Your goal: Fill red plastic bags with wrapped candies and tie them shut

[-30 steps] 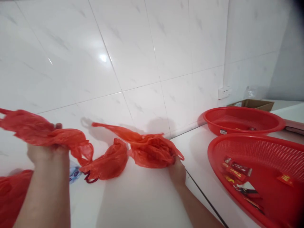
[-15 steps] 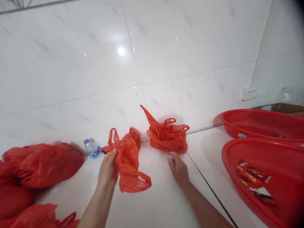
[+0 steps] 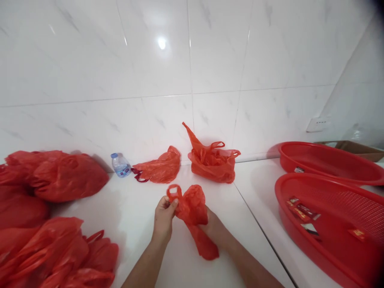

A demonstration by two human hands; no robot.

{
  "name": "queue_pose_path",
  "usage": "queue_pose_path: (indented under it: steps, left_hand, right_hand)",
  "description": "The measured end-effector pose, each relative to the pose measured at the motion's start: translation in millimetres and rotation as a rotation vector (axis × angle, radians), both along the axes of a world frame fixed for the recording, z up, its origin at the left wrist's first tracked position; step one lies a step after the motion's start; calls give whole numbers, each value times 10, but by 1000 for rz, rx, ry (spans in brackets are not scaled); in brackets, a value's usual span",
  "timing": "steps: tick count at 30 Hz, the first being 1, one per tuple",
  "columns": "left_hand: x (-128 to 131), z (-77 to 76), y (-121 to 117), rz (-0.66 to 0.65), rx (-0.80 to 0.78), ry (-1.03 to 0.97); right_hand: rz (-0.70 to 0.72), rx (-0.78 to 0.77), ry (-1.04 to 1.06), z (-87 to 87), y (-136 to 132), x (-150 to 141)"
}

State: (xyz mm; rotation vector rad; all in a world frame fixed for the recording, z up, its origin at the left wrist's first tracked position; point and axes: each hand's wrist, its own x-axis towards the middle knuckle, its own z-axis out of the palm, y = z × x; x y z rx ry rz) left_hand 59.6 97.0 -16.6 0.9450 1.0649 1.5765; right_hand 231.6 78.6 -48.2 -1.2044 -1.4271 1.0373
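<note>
Both my hands hold one crumpled red plastic bag over the white counter. My left hand pinches the bag's handle loop at its upper left. My right hand grips the bag's body from behind, its fingers mostly hidden by the plastic. Further back near the wall lie a flattened red bag and an open, bulging red bag.
A small water bottle lies at the wall. A heap of full red bags fills the left side. Two red plastic baskets stand at right: the near one holds several small packets, the far one sits behind it.
My left hand brought a red bag toward me from the back of the counter, and my right hand came in and took hold of it too. The camera tilted down.
</note>
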Motion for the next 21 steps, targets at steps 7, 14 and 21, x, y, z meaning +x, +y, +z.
queue_pose_path:
  steps: [7, 14, 21]
  left_hand:
    - [-348, 43, 51, 204, -42, -149]
    - [-170, 25, -64, 102, -96, -96]
    - [0, 77, -240, -29, -136, 50]
  right_hand:
    - [-335, -170, 60, 42, 163, 694]
    - [-646, 410, -428, 525, -389, 412]
    - [-92, 535, -597, 622, -595, 119]
